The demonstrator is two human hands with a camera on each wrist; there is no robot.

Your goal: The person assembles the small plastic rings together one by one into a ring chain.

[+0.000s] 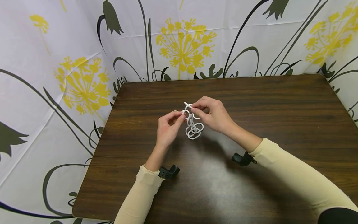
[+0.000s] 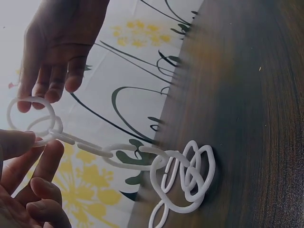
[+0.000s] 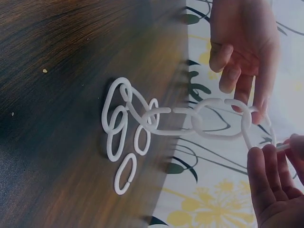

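A chain of white plastic links (image 1: 194,129) hangs between the hands. Its lower links (image 2: 183,183) lie heaped on the wooden table, and gaps show in several links. My left hand (image 1: 167,127) pinches a link near the chain's top end between thumb and fingers. Just to its right and slightly farther off, my right hand (image 1: 213,115) pinches another white link (image 1: 188,105) with thumb and fingertips. Both hands are held above the table, with the two pinched links close together. In the right wrist view, one link (image 3: 125,174) lies at the heap's edge; I cannot tell whether it is joined.
The dark wood-grain table (image 1: 279,109) reaches out on all sides of the hands. Behind it and to the left hangs a white curtain (image 1: 134,37) with yellow and grey flowers. Black wrist cameras (image 1: 169,172) are strapped at both cuffs.
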